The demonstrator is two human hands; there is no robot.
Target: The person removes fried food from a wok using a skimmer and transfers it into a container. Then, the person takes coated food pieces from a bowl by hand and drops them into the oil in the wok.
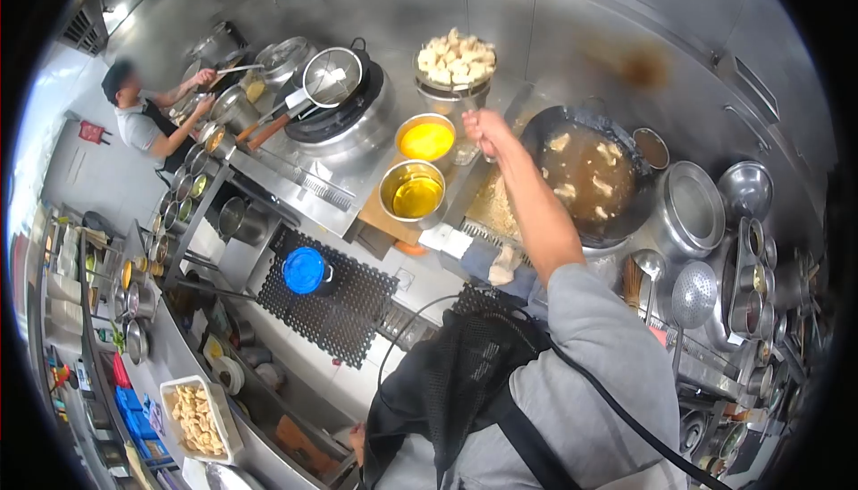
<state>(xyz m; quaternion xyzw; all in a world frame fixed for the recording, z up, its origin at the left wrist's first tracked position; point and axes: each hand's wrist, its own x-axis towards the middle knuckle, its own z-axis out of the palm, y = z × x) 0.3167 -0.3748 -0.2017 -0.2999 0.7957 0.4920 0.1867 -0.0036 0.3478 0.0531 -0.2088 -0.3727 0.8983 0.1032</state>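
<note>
My right hand [487, 132] is closed around the handle of a round strainer [454, 79] heaped with pale fried pieces [456, 58]. The strainer is over a metal pot at the back of the counter. Just in front of it stand a pot of bright yellow liquid [426, 140] and a pot of clear golden oil [417, 195]. To the right, a large dark wok [585, 173] holds brown oil with several pieces floating in it. My left hand [357, 443] hangs low beside my body, mostly hidden by the black apron, its fingers not showing clearly.
A co-worker [143, 119] stands at the far left, holding utensils over pots. A skimmer [332, 77] rests on a burner. A blue-topped bucket [307, 270] stands on the black floor mat [357, 311]. Ladles and a perforated skimmer [693, 294] are at the right; a white tub [170, 393] of pieces sits lower left.
</note>
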